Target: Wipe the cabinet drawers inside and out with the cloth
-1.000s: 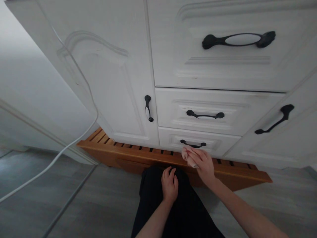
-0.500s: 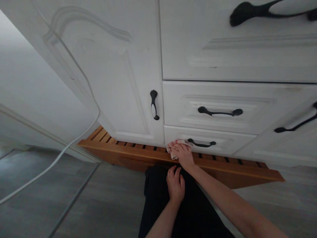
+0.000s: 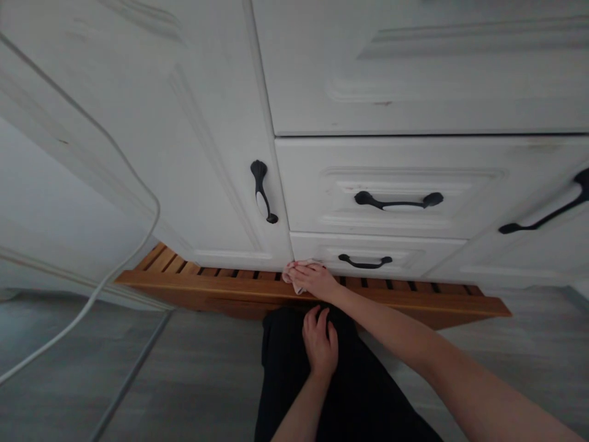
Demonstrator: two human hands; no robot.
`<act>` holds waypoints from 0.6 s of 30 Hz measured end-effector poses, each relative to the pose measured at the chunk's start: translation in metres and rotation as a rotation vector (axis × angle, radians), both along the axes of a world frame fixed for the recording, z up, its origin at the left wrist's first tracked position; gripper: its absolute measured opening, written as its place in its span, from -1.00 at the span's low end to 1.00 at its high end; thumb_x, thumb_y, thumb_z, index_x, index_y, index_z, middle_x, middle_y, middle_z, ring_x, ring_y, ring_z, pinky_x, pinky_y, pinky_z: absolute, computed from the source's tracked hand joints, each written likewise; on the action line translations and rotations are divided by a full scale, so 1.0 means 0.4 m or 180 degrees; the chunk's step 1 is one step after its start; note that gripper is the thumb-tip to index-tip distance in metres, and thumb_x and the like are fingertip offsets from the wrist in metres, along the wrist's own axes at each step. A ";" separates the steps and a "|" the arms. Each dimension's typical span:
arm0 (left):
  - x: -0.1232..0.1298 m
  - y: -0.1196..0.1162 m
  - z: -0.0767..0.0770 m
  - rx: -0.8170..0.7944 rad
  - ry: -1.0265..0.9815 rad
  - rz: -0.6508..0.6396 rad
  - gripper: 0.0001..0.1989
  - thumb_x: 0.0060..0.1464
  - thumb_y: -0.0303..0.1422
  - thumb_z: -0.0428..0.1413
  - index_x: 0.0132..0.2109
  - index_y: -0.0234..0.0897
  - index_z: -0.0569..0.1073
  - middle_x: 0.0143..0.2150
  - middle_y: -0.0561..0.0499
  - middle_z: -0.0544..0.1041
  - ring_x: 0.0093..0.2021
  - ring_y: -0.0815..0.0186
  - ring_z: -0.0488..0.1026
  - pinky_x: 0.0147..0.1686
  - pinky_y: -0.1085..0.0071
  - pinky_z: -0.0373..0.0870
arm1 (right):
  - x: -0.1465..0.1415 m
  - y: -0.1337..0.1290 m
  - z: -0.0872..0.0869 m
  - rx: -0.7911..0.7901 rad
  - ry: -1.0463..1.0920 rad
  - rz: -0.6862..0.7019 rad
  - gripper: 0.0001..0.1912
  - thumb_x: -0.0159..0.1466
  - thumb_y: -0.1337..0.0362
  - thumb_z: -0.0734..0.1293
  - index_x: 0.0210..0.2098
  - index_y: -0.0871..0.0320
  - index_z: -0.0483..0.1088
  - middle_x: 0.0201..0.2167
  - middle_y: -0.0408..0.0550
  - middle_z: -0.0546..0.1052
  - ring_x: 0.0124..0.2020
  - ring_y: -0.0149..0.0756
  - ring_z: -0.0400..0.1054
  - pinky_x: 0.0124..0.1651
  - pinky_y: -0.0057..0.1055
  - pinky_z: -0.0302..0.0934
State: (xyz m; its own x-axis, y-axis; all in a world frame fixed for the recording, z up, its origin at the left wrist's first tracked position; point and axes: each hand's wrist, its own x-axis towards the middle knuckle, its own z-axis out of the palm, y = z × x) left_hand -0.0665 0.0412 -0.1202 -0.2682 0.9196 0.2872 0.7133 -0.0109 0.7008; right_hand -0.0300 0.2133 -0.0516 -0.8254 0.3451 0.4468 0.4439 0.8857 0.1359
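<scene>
My right hand (image 3: 317,280) presses a pinkish-white cloth (image 3: 291,274) against the lower left corner of the bottom drawer (image 3: 414,255), just above the slatted wooden bench (image 3: 239,287). Part of the cloth is hidden under the fingers, and a corner hangs over the slats. My left hand (image 3: 321,344) rests on my dark-clothed leg (image 3: 285,374), its fingers slightly apart and nothing in it. To the right of the cloth is the bottom drawer's black handle (image 3: 365,263).
Above sits a middle drawer (image 3: 304,184) with a black-and-white handle (image 3: 398,201). At left is a cabinet door (image 3: 221,184) with an upright handle (image 3: 264,191). A white cable (image 3: 124,261) hangs down on the left, over the bench's end. Grey floor (image 3: 202,380) lies below.
My right hand and the cloth have shifted left along the bottom drawer's lower edge, towards its corner. My left hand stays on my leg. The view has moved a little closer and turned.
</scene>
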 end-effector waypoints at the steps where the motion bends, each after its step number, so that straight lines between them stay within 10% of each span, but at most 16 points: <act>1: 0.000 -0.001 -0.002 0.0002 0.0009 -0.0007 -0.64 0.27 -0.45 -0.03 0.14 -0.17 0.48 0.14 -0.14 0.44 0.18 0.12 0.37 0.16 0.05 0.39 | 0.019 -0.003 -0.018 -0.0015 -0.0044 0.0020 -0.63 0.42 0.40 0.23 0.17 0.04 0.41 0.11 -0.20 0.58 0.18 -0.40 0.34 0.09 -0.39 0.20; 18: 0.000 -0.002 -0.011 0.0172 0.0115 -0.0115 -0.65 0.31 -0.38 -0.06 0.11 -0.17 0.50 0.11 -0.13 0.46 0.15 0.12 0.40 0.15 0.03 0.41 | 0.774 -0.106 -0.007 -0.0456 -0.0289 -0.1232 -0.39 0.26 0.51 0.28 0.21 -0.16 0.42 0.20 -0.11 0.53 0.21 -0.10 0.34 0.16 -0.07 0.21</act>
State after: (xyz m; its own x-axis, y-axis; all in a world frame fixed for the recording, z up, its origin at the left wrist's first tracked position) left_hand -0.0664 0.0403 -0.1246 -0.2236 0.9113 0.3457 0.7365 -0.0743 0.6723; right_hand 0.2797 0.1711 -0.0543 -0.6565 0.6907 0.3033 0.7394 0.6688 0.0774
